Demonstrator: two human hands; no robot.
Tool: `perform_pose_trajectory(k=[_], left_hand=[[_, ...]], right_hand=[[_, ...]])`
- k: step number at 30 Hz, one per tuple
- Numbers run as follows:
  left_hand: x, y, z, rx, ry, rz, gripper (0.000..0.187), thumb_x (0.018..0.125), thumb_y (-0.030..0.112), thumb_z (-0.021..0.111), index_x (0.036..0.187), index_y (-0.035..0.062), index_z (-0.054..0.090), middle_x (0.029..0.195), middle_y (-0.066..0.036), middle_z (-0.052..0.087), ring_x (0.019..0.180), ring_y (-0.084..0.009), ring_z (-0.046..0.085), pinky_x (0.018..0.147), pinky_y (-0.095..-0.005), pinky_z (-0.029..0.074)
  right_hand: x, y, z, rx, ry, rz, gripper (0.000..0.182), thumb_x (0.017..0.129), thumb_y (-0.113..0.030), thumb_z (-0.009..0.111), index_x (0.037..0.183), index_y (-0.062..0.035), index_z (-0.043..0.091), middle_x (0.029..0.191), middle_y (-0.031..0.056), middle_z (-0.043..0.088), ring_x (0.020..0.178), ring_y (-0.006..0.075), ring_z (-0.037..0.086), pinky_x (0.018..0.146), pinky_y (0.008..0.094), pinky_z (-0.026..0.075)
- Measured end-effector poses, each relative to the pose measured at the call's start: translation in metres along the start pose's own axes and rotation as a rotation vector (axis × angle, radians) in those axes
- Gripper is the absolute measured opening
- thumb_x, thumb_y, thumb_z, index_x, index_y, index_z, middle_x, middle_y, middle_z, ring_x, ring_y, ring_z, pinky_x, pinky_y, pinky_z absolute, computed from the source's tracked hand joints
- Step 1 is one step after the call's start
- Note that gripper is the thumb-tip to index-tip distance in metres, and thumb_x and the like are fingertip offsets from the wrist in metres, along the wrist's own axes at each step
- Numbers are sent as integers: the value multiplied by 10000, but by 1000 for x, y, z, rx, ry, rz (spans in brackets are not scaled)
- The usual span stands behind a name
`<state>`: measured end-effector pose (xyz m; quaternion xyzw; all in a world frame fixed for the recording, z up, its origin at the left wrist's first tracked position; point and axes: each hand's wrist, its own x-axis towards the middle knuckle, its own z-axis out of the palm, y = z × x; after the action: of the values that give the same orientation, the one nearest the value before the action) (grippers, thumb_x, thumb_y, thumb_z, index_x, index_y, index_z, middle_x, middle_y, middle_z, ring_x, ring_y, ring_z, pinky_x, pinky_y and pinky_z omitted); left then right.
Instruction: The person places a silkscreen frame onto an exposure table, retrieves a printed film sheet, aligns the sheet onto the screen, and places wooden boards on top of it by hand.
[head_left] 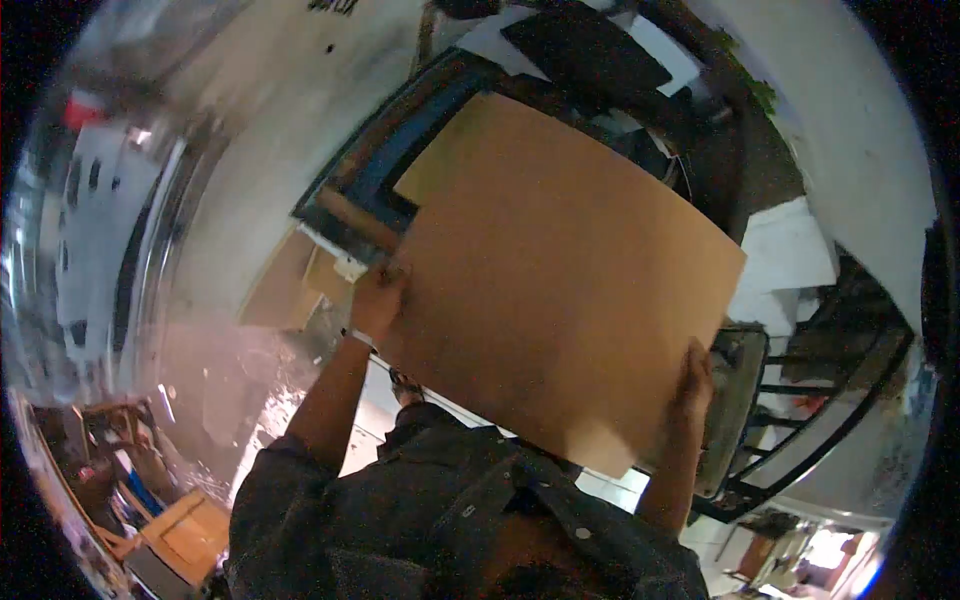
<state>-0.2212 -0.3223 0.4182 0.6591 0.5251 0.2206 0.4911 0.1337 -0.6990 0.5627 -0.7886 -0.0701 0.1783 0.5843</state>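
A large flat brown board (570,270) fills the middle of the head view, tilted, with its surface facing me. My left hand (380,300) grips its left edge, the wrist wearing a light band. At the lower right edge, my right hand (695,385) is closed on the same board. The fingers behind the board are hidden. Beneath the board's upper left part lies another tan sheet (425,175), on a dark blue-black framed surface (370,160).
A chair with a dark frame (830,385) stands on the right. White boxes or sheets (790,245) lie beyond the board's right corner. Dark flat pieces (590,45) are at the top. Wooden furniture (185,535) shows at the lower left.
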Motion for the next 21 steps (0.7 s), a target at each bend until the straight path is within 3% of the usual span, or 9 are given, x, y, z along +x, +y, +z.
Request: perform_pose_trajectory(k=[1, 3, 4, 6, 8, 10, 12, 15, 21], left_hand=[[26, 6, -7, 133, 15, 139, 432, 857, 362, 624, 1073, -12, 637, 985, -242, 683, 970, -381, 649, 790, -436, 500], [68, 35, -27, 280, -49, 29, 453, 866, 362, 590, 1101, -22, 634, 1039, -264, 667, 993, -443, 617, 822, -475, 493], [78, 49, -31, 300, 89, 131, 461, 869, 362, 583, 1112, -27, 630, 1039, -273, 662, 997, -452, 611, 837, -485, 488], [86, 91, -36, 371, 250, 109, 475, 876, 371, 572, 1123, -31, 628, 1043, -283, 656, 1005, -462, 606, 851, -494, 483], [144, 56, -56, 590, 188, 121, 484, 881, 387, 568, 1119, -29, 634, 1048, -282, 657, 1005, -446, 616, 844, -486, 487], [189, 6, -70, 728, 122, 214, 494, 880, 403, 566, 1106, -31, 639, 1048, -280, 658, 995, -425, 629, 837, -477, 491], [184, 25, -73, 613, 230, 133, 511, 878, 424, 563, 1087, -37, 641, 1044, -282, 658, 986, -418, 634, 832, -471, 493], [186, 37, -73, 266, -18, 76, 555, 856, 457, 579, 1084, -46, 636, 1046, -284, 657, 965, -413, 642, 832, -466, 495], [262, 10, -44, 315, 143, 156, 509, 847, 411, 583, 1093, -32, 635, 976, -238, 675, 907, -387, 647, 818, -440, 493]], right_hand=[[18, 14, 10, 143, -33, 42, 530, 962, -314, 564, 1389, -32, 427, 1317, 148, 542, 1184, 298, 517, 1017, 417, 398], [61, 50, 39, 346, -117, 70, 557, 948, -320, 578, 1390, -21, 418, 1327, 144, 534, 1187, 302, 516, 1013, 407, 407], [78, 62, 54, 395, -160, 66, 575, 936, -324, 591, 1389, -15, 416, 1333, 142, 529, 1195, 302, 511, 1012, 402, 414], [103, 74, 82, 225, -133, 213, 585, 907, -302, 630, 1366, -1, 429, 1290, 133, 551, 1135, 288, 553, 950, 385, 453], [130, 121, 121, 389, -45, 183, 480, 882, -236, 671, 1254, 23, 517, 1113, 99, 640, 978, 223, 635, 816, 352, 527], [122, 96, 136, 223, -157, 200, 507, 869, -250, 685, 1254, 37, 521, 1104, 101, 642, 946, 219, 643, 795, 358, 534], [140, 98, 148, 62, -210, 189, 513, 865, -256, 692, 1249, 43, 530, 1083, 98, 648, 917, 210, 646, 775, 355, 534], [151, 112, 161, -93, -229, 224, 485, 870, -253, 692, 1237, 32, 553, 1035, 87, 658, 870, 185, 640, 729, 336, 519], [192, 107, 176, -206, -208, 170, 405, 873, -298, 694, 1170, -34, 621, 897, 52, 668, 726, 163, 615, 598, 321, 470]])
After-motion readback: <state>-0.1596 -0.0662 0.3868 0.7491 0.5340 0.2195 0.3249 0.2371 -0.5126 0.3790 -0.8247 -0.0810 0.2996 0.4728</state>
